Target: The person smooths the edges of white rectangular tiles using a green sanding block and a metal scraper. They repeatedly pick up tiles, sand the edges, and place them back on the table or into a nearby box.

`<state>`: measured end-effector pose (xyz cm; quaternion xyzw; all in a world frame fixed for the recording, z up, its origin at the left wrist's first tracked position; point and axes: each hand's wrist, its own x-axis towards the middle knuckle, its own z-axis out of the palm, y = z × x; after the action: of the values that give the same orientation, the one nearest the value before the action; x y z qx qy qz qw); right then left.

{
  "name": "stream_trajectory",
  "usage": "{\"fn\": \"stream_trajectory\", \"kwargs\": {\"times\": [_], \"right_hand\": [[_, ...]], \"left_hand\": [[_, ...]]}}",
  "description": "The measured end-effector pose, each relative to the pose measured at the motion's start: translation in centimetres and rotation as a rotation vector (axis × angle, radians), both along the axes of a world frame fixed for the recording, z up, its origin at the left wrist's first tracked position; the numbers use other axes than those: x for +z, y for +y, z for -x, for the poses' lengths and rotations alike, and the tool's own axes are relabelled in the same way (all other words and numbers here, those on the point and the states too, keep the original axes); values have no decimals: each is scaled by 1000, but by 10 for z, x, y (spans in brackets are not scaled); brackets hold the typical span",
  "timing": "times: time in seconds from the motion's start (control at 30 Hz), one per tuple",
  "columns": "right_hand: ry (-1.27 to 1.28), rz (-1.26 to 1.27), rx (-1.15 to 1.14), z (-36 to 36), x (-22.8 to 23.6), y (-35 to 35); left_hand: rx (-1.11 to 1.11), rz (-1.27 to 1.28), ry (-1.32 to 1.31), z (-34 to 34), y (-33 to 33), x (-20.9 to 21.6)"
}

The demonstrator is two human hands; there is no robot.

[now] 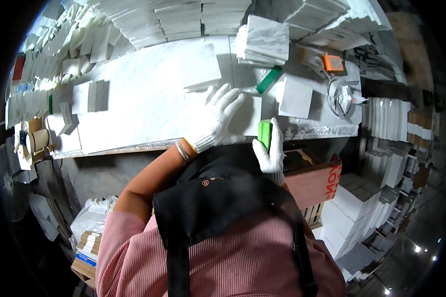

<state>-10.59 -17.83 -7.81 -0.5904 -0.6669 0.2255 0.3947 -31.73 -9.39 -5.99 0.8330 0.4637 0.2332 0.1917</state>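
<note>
My left hand (217, 115), in a white knit glove, lies flat with fingers stretched on the left part of a white tile (250, 119) at the table's front edge. My right hand (271, 157), gloved alike, grips a bright green rectangular block (264, 132) upright beside that tile's right side. The block looks like a hand sanding block, though its working face is hidden. Beyond my right hand sits a short stack of white tiles (296, 98). A darker green bar (269, 79) lies slanted just behind it. More pale tiles (199, 69) lie past my left fingertips.
The white slab tabletop (129, 104) carries a grey-veined tile stack (267, 38) at the back. Toward the right are an orange box (332, 63) and a round clear container (340, 97). Tile rows line the back. Below the right edge stands a pink board (312, 184).
</note>
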Motion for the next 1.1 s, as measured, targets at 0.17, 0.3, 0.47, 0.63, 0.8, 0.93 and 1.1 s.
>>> {"fn": "stream_trajectory", "kwargs": {"times": [0.17, 0.3, 0.47, 0.63, 0.8, 0.93, 1.1], "right_hand": [[2, -15, -21, 15, 15, 92], [38, 111, 16, 9, 20, 44], [501, 360, -51, 7, 13, 25], [901, 380, -80, 14, 6, 74], [801, 662, -242, 12, 23, 13], [552, 352, -125, 14, 13, 77], [55, 42, 9, 9, 13, 30]], "left_hand": [[-14, -35, 11, -4, 3, -3], [13, -78, 79, -2, 1, -17], [-8, -27, 12, -2, -3, -7], [-18, -59, 31, -2, 2, -10], [-18, -26, 37, -1, 1, -5], [-21, -10, 50, -3, 2, -4], [-4, -15, 61, -2, 1, -5]]}}
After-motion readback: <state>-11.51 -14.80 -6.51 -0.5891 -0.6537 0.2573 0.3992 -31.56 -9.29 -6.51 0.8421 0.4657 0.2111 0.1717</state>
